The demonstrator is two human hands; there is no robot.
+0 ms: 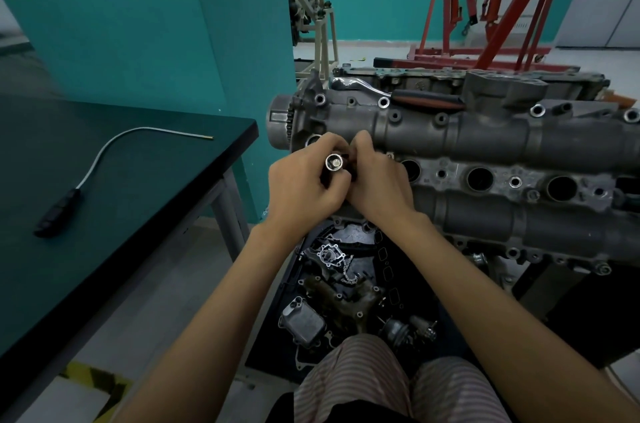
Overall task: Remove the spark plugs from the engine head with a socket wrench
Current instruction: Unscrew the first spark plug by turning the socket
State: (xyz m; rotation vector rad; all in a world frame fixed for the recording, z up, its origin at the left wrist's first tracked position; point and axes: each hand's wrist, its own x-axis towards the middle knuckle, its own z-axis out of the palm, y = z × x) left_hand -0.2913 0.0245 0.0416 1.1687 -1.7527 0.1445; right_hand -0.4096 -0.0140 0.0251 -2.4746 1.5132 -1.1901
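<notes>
A grey engine head (485, 142) lies across the right side, with a row of dark spark plug wells (479, 178) along its middle. My left hand (301, 187) grips a chrome socket (334, 162), whose open end faces the camera. My right hand (377, 180) is pressed against the left one, its fingers curled at the far end of the socket; what they pinch is hidden. A ratchet wrench (398, 93) with a chrome head and a black and red handle rests on top of the engine head at the back.
A dark green workbench (121, 180) stands at left with a flexible pick-up tool (104, 159) on it. Below the engine, a black tray (273, 318) holds several loose engine parts. A red engine hoist (502, 7) and a beige stand (318, 17) are behind.
</notes>
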